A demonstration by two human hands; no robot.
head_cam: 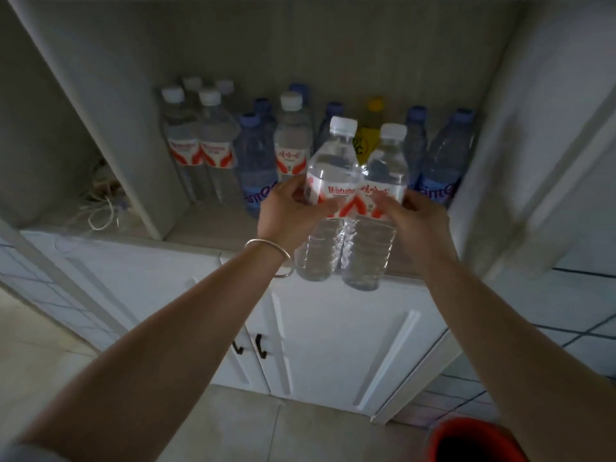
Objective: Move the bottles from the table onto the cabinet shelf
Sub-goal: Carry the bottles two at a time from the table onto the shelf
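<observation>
Two clear water bottles with white caps and red-and-white labels are held side by side in front of the cabinet shelf (213, 225). My left hand (286, 211) grips the left bottle (328, 175) at its label. My right hand (416, 218) grips the right bottle (383, 175) the same way. Both bottles tilt slightly back, their bases hanging over the shelf's front edge. On the shelf behind stand several bottles: white-capped ones (200, 141) at the left, blue-tinted ones (253, 158) in the middle and at the right (443, 161), and a yellow one (370, 135).
A partition (110, 128) splits the shelf; the left bay holds tangled white cords (100, 208). White cabinet doors with black handles (260, 345) lie below. An orange-red bucket rim (476, 441) sits on the floor at the lower right. Tiled wall stands at the right.
</observation>
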